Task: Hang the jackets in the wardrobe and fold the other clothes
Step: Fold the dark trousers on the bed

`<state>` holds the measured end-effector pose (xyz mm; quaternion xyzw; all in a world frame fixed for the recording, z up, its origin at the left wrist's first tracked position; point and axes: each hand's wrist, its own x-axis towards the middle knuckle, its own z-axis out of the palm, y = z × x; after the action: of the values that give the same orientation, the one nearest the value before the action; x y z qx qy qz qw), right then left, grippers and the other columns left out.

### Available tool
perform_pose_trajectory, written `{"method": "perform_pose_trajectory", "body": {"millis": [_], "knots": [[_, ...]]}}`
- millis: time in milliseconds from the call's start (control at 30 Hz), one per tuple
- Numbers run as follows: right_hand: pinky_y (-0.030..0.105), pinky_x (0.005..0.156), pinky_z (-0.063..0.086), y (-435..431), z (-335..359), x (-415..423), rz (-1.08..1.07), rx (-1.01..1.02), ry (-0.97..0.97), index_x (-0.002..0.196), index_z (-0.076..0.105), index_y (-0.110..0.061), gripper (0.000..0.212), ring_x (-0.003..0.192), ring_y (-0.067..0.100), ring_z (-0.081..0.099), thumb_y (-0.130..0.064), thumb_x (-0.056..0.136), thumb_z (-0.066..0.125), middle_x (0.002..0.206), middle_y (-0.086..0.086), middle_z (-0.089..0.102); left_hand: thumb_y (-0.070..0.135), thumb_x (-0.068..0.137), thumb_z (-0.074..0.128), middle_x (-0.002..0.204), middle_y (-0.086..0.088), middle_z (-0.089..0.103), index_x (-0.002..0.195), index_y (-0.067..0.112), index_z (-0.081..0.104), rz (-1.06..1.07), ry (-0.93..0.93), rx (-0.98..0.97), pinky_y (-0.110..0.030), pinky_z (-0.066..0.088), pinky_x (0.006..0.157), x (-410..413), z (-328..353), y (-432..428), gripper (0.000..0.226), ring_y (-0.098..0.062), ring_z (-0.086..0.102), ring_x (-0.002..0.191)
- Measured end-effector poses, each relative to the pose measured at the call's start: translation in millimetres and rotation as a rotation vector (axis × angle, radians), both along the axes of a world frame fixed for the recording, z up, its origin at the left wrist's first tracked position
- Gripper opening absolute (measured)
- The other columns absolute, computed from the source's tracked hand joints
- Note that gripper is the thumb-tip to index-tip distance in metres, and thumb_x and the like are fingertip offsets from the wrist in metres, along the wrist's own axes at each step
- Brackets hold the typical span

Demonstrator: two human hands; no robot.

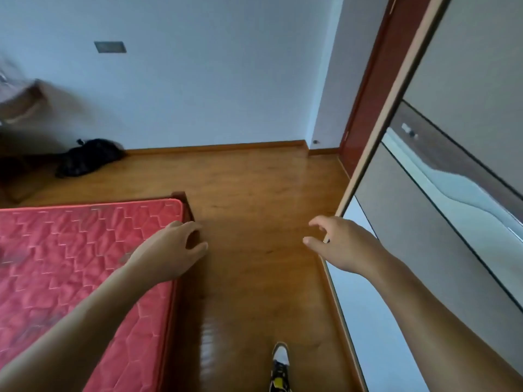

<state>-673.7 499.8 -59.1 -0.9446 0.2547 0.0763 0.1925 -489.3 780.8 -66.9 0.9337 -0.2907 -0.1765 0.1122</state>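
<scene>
Left hand (175, 250), right hand (336, 244): fingers loosely curled, empty. Wardrobe (410, 222) at right. Advised: take the next jacket by both shoulders.

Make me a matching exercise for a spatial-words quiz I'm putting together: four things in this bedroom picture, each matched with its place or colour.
Things
1. mattress
2. black bundle
3. wardrobe door
4. shoe

Places or colours
A. on the floor against the far wall
B. grey panels along the right side
C. white-toed, at the bottom edge
D. red and quilted, at the left

Pairs: 1-D, 2-A, 3-B, 4-C
</scene>
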Motion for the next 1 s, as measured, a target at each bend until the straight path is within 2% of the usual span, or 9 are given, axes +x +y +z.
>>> {"method": "perform_pose_trajectory", "body": {"millis": [167, 367, 533, 667, 767, 1000], "knots": [[0.042, 0.096, 0.054, -57.6, 12.8, 114.0, 0.147, -0.018, 0.019, 0.139, 0.05, -0.037, 0.05, 0.121, 0.018, 0.059, -0.062, 0.096, 0.052, 0.139, -0.008, 0.057, 0.055, 0.095, 0.055, 0.142, -0.001, 0.051, 0.146, 0.032, 0.047, 0.135, 0.007, 0.006, -0.04, 0.052, 0.097, 71.2, 8.5, -33.3, 0.057, -0.02, 0.059, 0.119], [0.043, 0.097, 0.054, -94.2, 15.0, 248.3, 0.293, -0.024, 0.054, 0.142, 0.048, -0.038, 0.052, 0.123, 0.019, 0.058, -0.064, 0.096, 0.05, 0.144, -0.007, 0.053, 0.052, 0.096, 0.056, 0.132, -0.001, 0.054, 0.145, 0.032, 0.048, 0.263, 0.019, 0.003, -0.035, 0.051, 0.09, 160.5, 6.9, -57.3, 0.053, -0.016, 0.061, 0.105], [0.038, 0.095, 0.053, -115.5, 1.2, 371.6, 0.365, -0.034, 0.061, 0.143, 0.047, -0.037, 0.052, 0.123, 0.017, 0.057, -0.061, 0.098, 0.05, 0.148, -0.007, 0.05, 0.052, 0.095, 0.056, 0.139, -0.001, 0.053, 0.146, 0.033, 0.047, 0.323, 0.009, -0.024, -0.04, 0.051, 0.097, 259.9, -7.7, -74.6, 0.056, -0.02, 0.061, 0.116], [0.037, 0.092, 0.053, -127.9, -8.6, 476.2, 0.392, -0.04, 0.069, 0.143, 0.046, -0.038, 0.052, 0.123, 0.017, 0.057, -0.063, 0.097, 0.049, 0.149, -0.007, 0.049, 0.049, 0.096, 0.056, 0.143, -0.002, 0.052, 0.146, 0.03, 0.049, 0.357, -0.005, -0.042, -0.038, 0.049, 0.1, 354.5, -13.7, -88.8, 0.054, -0.02, 0.057, 0.124], [0.038, 0.093, 0.055, -138.2, -2.5, 554.3, 0.396, -0.039, 0.064, 0.142, 0.046, -0.04, 0.052, 0.122, 0.017, 0.058, -0.064, 0.097, 0.049, 0.147, -0.007, 0.05, 0.05, 0.096, 0.056, 0.145, -0.002, 0.051, 0.147, 0.029, 0.048, 0.37, 0.01, -0.032, -0.036, 0.048, 0.1, 426.7, -8.4, -96.0, 0.056, -0.02, 0.056, 0.125], [0.029, 0.084, 0.054, -169.1, 0.1, 707.2, 0.415, -0.01, 0.032, 0.143, 0.046, -0.04, 0.05, 0.115, 0.013, 0.061, -0.062, 0.098, 0.049, 0.144, -0.01, 0.052, 0.053, 0.095, 0.056, 0.144, 0.0, 0.05, 0.148, 0.032, 0.044, 0.371, 0.022, -0.008, -0.035, 0.05, 0.1, 591.3, -2.3, -123.9, 0.058, -0.017, 0.057, 0.122]]}}
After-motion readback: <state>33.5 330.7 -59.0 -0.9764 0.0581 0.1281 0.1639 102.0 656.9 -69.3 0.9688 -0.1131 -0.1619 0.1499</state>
